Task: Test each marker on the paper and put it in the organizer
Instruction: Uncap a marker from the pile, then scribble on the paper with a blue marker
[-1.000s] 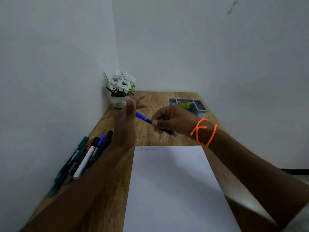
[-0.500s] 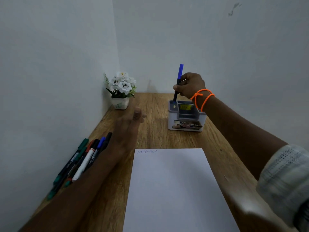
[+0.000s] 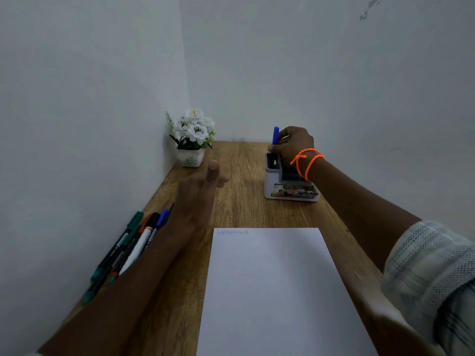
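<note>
R hand [image 3: 293, 142] grips blue marker [image 3: 275, 135] upright, dropping it into organizer [image 3: 290, 186], back-left slot. L hand [image 3: 198, 196] loose, holds nothing, left of organizer. Next, prob: let go, fetch another from marker pile [image 3: 133, 242], test on paper [image 3: 277, 291].

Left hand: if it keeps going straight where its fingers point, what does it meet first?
Probably nothing soon: the left hand points up the bare desk, between flower pot and organizer. Depth is unclear.

Narrow wooden table [image 3: 239, 206] in wall corner: white paper [image 3: 277, 291] centre, loose markers [image 3: 128, 245] along left edge, flower pot [image 3: 191, 157] far left, organizer [image 3: 290, 187] far right.
</note>
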